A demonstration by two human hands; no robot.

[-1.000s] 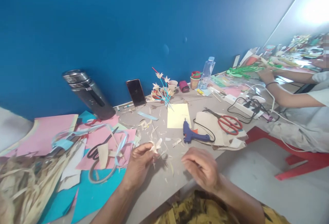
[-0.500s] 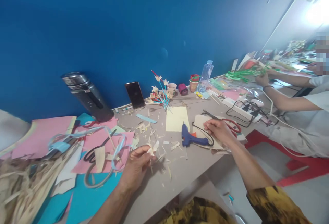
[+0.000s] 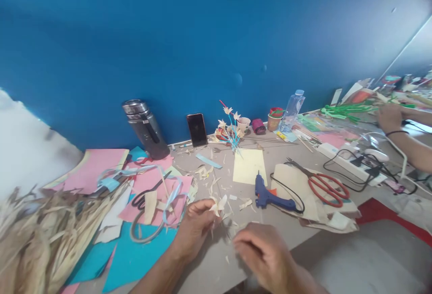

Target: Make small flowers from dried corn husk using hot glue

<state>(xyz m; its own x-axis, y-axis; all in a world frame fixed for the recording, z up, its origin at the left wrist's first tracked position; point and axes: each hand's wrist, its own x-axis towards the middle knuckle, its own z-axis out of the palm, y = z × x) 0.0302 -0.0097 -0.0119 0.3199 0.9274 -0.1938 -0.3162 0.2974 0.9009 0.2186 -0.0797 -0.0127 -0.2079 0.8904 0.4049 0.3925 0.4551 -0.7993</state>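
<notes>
My left hand pinches a small cream paper flower just above the grey table. Close to its right, my right hand hovers over the table's front edge with fingers curled; whether it holds anything is hidden. A blue glue gun lies just beyond both hands. Red-handled scissors rest on cream sheets to the right. Paper scraps litter the table around the flower.
Pink and cyan paper sheets, black scissors and straw-like strips fill the left. A dark flask, phone, finished flowers, cups and a bottle line the blue wall. Another person's arm works at far right by a power strip.
My right hand came back from the red scissors to a spot beside my left hand. The view swung left. The flower stays pinched in my left hand.
</notes>
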